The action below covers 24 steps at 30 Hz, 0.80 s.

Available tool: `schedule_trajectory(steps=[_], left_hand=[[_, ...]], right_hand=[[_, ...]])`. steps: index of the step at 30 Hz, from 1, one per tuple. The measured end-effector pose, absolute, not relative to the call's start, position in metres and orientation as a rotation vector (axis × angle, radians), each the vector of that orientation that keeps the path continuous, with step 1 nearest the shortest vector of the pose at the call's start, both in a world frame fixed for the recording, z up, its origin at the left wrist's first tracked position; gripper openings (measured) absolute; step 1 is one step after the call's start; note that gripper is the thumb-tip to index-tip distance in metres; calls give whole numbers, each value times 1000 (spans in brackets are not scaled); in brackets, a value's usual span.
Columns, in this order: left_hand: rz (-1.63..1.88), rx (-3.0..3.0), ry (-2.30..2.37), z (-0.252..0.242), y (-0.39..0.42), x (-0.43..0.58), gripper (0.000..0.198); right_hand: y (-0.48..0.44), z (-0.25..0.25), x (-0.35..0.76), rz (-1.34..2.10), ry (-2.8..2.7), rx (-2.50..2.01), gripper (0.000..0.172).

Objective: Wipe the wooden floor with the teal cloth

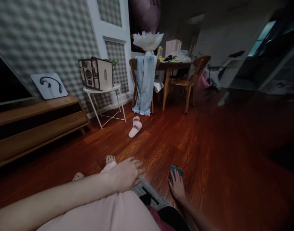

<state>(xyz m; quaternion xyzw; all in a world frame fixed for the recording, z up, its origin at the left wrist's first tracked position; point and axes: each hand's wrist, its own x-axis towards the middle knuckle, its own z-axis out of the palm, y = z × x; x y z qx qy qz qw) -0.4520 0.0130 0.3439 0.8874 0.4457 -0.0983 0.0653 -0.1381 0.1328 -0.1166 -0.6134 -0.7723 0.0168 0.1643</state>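
My left hand (127, 173) lies palm down over my pink-clad leg (108, 208), its fingers stretched and slightly apart, with nothing in it. A ring shows on one finger. Low on the right, my right hand (178, 187) is palm down at the wooden floor, fingers laid over a small dark teal cloth (172, 170) and thumb along its left side. The cloth looks flat and folded; its part beneath the fingers is hidden. Between the hands is a grey striped surface (153, 192) with a black strap-like piece. My bare toes (110, 158) show past the left forearm.
A pink slipper (135, 128) lies on the floor ahead. Beyond it stand a white side table (116, 87) with a box (96, 73), and a chair draped with jeans (145, 83). A wooden cabinet (41, 112) lines the left; a dining table (172, 65) stands behind.
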Motion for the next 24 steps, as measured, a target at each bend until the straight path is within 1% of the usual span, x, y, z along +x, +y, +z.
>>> schedule_trajectory(steps=[5,8,13,16,18,20,22,24], left_hand=[[-293,2789,1353,334,11,-451,40],[-291,2827,1347,328,10,-450,40],[-402,2846,1374,330,5,-443,41],[-478,2831,1348,336,5,-441,43],[-482,2843,1304,340,5,-441,43],[-451,2885,1233,343,6,-439,43],[-354,2946,1123,349,5,-432,43],[-176,3002,983,359,1,-417,42]], right_hand=[[90,-130,-140,73,-2331,-1526,59],[95,-120,-142,86,-2354,-1509,60],[127,-80,-162,158,-2302,-1664,61],[132,-69,-176,189,-2245,-1829,62],[122,-74,-180,175,-2269,-1841,62],[103,-85,-178,150,-2347,-1748,62],[83,-99,-171,153,-2428,-1622,62],[71,-109,-163,194,-2460,-1541,61]])
